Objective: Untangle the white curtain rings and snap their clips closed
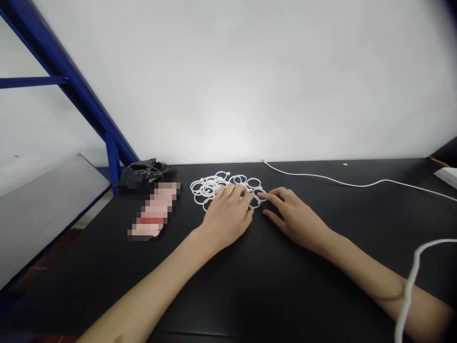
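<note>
White rings [208, 187]: loose overlapping heap on black table [271, 290], toward the wall [228, 81]
Left hand [228, 212]: over heap's near side, fingers bent
Left grip: can't tell if holding a ring, fingertips partly hidden
Right hand [298, 216]: at heap's right edge, index fingertip at a ring
Right grip: wide, thumb and index apart
Pixelated pink item [159, 205]: left of heap

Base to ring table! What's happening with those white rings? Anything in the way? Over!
Left grip over white rings. Right grip open at their right edge. Thick white cord crosses in front of right forearm.
</note>
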Demonstrator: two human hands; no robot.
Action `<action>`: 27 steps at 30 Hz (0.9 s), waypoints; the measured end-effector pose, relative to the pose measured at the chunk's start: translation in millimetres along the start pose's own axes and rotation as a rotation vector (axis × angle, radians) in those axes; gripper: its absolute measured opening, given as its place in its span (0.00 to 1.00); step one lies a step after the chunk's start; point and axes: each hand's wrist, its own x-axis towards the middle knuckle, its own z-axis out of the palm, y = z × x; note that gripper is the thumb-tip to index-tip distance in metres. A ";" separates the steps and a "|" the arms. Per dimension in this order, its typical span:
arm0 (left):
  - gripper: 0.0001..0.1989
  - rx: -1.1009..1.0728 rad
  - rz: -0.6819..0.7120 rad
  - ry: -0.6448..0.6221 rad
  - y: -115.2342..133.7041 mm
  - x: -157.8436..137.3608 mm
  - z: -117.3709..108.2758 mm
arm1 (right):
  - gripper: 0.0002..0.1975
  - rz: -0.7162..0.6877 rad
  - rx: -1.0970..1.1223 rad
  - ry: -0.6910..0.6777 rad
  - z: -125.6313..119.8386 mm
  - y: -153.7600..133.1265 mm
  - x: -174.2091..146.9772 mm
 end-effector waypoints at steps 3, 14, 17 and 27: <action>0.19 -0.004 0.029 0.046 4.5 8.5 17.4 | 0.15 -0.011 -0.040 0.003 2.5 -2.6 2.6; 0.15 0.029 0.115 0.173 -2.2 7.9 32.9 | 0.08 0.049 0.048 0.015 -2.6 -3.1 1.4; 0.10 0.036 0.188 0.282 -3.4 10.1 31.1 | 0.07 0.001 0.146 0.070 -5.5 -6.2 0.9; 0.09 -0.221 0.341 0.331 -0.5 4.4 21.5 | 0.08 -0.037 0.477 -0.020 -16.4 -19.1 -5.3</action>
